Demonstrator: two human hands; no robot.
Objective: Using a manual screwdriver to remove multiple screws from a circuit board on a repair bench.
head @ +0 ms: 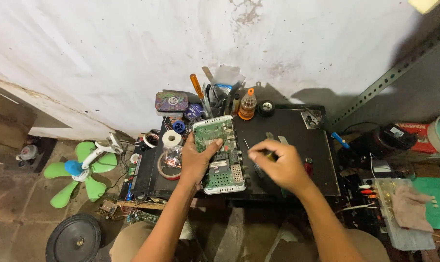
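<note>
My left hand point(196, 162) is clamped on the left edge of the green circuit board point(219, 154), thumb lying across its upper part, the palm and fingers against its side. The board sits in a pale open casing and lies lengthwise on the black surface point(292, 145), near its left end. My right hand point(278, 162) is closed around a small tool point(251, 154) with a thin metal tip; the tip hangs just right of the board, and I cannot tell whether it touches anything.

Left of the board lie a roll of white tape point(172, 139) and a clear packet point(171, 156) with small parts inside. Behind the board, against the white wall point(132, 53), stands a crowded cluster: a flat round-cornered tin point(171, 102) with a purple and green patterned lid, an orange-handled screwdriver point(196, 85), a small bottle point(247, 105) with an orange cap, and a black round knob point(266, 107).

On the floor at left rests a small fan point(79, 170) with green blades and a blue hub, and below it a black round speaker point(74, 239). At right, a red box point(415, 131) with pale lettering sits at the far edge, a clear plastic case point(399, 213) holds a pinkish cloth point(411, 206), and a blue-tipped pen point(340, 139) lies just off the surface's corner.
</note>
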